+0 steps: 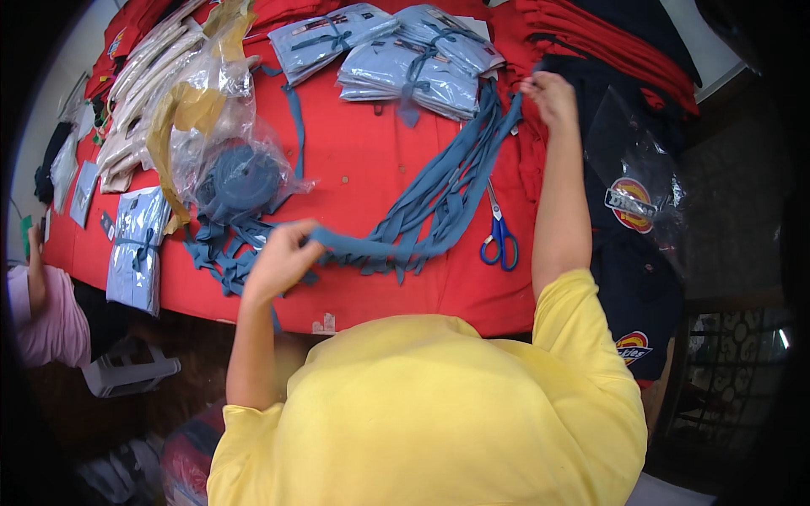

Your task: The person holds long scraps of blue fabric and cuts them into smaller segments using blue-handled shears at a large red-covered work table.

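Note:
A blue fabric strip (pixel 371 248) is pinched in my left hand (pixel 285 253) near the front of the red-covered table. From there it sags to the right and climbs along a bundle of long blue strips (pixel 447 185). My right hand (pixel 553 99) is raised at the back right, fingers curled, with the strip's upper end at its fingertips. The fingertips are slightly blurred. Scissors with dark blue handles (pixel 499 251) lie right of the bundle. Beside my left hand is a tangle of blue strips (pixel 224 253), below a rolled coil of blue strip (pixel 245 179) in clear plastic.
Folded light-blue garments in clear bags (pixel 409 76), tied with blue strips, are stacked at the back. Another tied pack (pixel 137 249) lies at the left edge. Cream garments (pixel 152 84) fill the back left, dark navy garments (pixel 624 253) the right. A person in pink (pixel 51 316) is at far left.

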Available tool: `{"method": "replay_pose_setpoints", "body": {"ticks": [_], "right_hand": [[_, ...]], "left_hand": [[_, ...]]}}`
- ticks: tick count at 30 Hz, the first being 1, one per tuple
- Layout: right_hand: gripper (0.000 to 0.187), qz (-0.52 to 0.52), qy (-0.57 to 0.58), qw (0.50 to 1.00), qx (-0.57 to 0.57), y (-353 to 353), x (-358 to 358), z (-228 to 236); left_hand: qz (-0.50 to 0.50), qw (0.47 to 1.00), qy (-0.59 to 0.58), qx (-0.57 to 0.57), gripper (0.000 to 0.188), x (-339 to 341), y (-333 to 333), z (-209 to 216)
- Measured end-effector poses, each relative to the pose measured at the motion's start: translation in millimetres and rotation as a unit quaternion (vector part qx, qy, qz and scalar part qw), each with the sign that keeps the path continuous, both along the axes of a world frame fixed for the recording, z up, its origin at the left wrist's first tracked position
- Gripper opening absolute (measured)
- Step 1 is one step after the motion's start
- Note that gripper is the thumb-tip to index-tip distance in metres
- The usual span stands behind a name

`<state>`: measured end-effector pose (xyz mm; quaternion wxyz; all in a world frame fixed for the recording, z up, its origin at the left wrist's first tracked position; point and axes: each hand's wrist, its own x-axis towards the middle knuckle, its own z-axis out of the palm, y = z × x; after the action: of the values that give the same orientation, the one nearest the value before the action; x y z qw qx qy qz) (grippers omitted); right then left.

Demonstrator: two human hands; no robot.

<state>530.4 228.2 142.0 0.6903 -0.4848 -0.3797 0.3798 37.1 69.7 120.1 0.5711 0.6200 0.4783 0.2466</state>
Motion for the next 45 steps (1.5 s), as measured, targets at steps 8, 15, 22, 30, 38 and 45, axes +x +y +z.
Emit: {"method": "replay_pose_setpoints", "body": {"ticks": [8,15,22,30,38,45], "right_hand": [[0.046,0.038,-0.042,0.992,-0.116,25.8,-8.9,-45.2],[0.032,0.038,-0.458,0.867,-0.194,-107.6,-58.2,-26.4],[0.045,-0.034,-0.664,0.709,-0.236,-271.0,-136.5,-64.6],[0.044,0.074,-0.516,0.748,-0.410,-294.0,-114.1,-47.3],[0.034,0.482,0.076,0.823,-0.292,-289.6,-168.1,-46.7],[0.039,0.509,0.165,0.808,-0.245,-277.1,-191.3,-73.5]], "left_hand": [[-0.241,0.959,0.132,0.063,0.031,-12.6,-19.7,-42.4],[-0.256,0.917,0.277,0.130,0.027,15.9,-26.3,-28.3],[-0.196,0.953,0.101,0.207,0.018,19.3,-27.5,-57.0],[-0.058,0.987,-0.039,-0.143,0.015,17.9,-31.5,-48.2],[0.054,0.969,-0.194,-0.142,0.015,34.2,-29.5,-43.1],[0.067,0.983,-0.140,-0.097,0.018,43.0,-37.9,-36.6]]}}
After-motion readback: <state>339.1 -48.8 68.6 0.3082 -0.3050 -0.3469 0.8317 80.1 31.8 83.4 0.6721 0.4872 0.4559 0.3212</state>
